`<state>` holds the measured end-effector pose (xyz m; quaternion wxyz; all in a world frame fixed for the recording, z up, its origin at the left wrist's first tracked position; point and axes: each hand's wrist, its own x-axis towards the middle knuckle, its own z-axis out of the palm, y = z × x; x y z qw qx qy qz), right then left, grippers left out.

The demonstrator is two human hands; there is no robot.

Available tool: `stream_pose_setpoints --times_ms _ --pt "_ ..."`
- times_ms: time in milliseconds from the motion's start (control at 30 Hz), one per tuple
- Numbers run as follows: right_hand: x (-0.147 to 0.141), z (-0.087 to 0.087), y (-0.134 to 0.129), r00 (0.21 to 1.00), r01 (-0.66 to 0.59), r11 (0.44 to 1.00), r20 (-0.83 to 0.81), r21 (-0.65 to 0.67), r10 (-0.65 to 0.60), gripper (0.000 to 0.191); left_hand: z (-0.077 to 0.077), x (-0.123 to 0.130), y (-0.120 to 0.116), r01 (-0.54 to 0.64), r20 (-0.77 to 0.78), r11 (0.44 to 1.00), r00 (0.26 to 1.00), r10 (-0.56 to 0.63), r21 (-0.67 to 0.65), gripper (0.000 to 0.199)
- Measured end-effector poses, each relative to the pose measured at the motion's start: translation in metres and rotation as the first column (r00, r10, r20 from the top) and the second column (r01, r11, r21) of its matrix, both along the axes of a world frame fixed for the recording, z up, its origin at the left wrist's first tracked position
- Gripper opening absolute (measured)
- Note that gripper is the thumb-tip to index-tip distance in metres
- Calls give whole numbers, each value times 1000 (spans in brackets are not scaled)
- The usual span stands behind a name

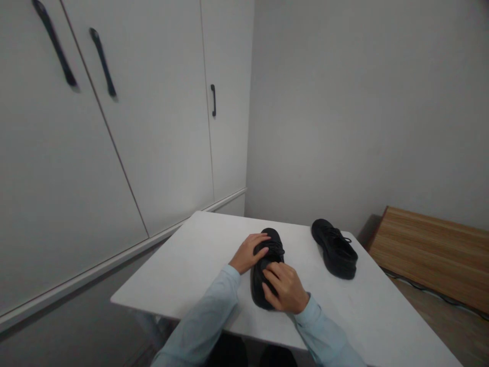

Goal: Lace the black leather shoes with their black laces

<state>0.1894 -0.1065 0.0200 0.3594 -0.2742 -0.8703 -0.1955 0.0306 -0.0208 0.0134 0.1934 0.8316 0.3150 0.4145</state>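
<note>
White cabinet (164, 117) cut off at left, then left hand (250, 252), thumb and fingers apart, covering part of the near black shoe (257, 289) on the white table (183, 265). Right hand (286, 286) curls at its opening, some fingertips hidden; I can't tell if they pinch anything. Farther right, second black shoe (331, 247), interior too dark to read, then wooden panel (431, 255), cut off.

White table (183, 270), flat top, carried two black lace-up shoes. Near shoe (274, 251) sat by the front edge, toe pointing away from the person. Far shoe (327, 250) sat well apart, toward the far right corner, sole down.
</note>
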Motion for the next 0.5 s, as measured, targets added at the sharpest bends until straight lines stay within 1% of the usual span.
stream_pose_setpoints --times_ms 100,167,267,333,433,500 --pt "3 2 0 998 -59 998 -38 -30 58 23 -1 0 0 41 -19 999 999 -42 -24 35" --pt "7 1 2 991 -67 997 -115 -33 63 23 -1 0 0 37 -16 999 999 -38 -30 35" --pt "15 -2 8 956 7 1000 -292 -31 -16 23 -2 0 0 31 -14 999 999 -31 -30 35" --pt "19 -3 13 918 73 995 -386 -65 -93 23 -2 0 0 33 -14 999 999 -33 -28 36" --pt "23 -1 20 880 113 982 -444 -154 -171 25 -3 0 0 38 -18 999 999 -38 -24 36" --pt "25 0 24 877 108 973 -441 -204 -190 27 -4 0 0 42 -19 999 999 -42 -24 36"
